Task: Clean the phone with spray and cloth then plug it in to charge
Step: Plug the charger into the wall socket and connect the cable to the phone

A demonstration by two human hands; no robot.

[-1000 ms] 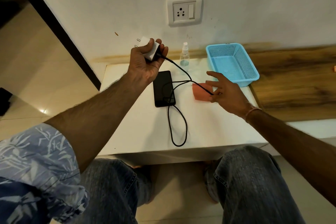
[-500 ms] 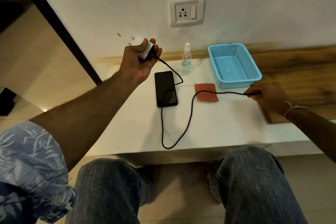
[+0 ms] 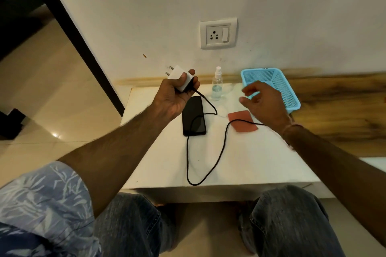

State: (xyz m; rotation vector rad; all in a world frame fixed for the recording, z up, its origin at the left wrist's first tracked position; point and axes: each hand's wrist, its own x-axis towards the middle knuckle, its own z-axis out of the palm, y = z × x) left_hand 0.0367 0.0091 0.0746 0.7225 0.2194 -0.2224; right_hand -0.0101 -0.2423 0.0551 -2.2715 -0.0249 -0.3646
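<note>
While the fingers of the left hand (image 3: 173,96) wrap the white charger adapter (image 3: 180,78), the right hand (image 3: 265,102) hovers loosely curled and empty above the far right of the tabletop (image 3: 250,162). Because the black cable (image 3: 217,160) lies across the phone (image 3: 193,116) near the far edge, raising the adapter to the wall socket (image 3: 218,33) could drag the phone or cloth (image 3: 242,121).

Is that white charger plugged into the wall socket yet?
No, it is out. The left hand holds the charger in the air, its pins bare, and the wall socket has empty holes.
</note>
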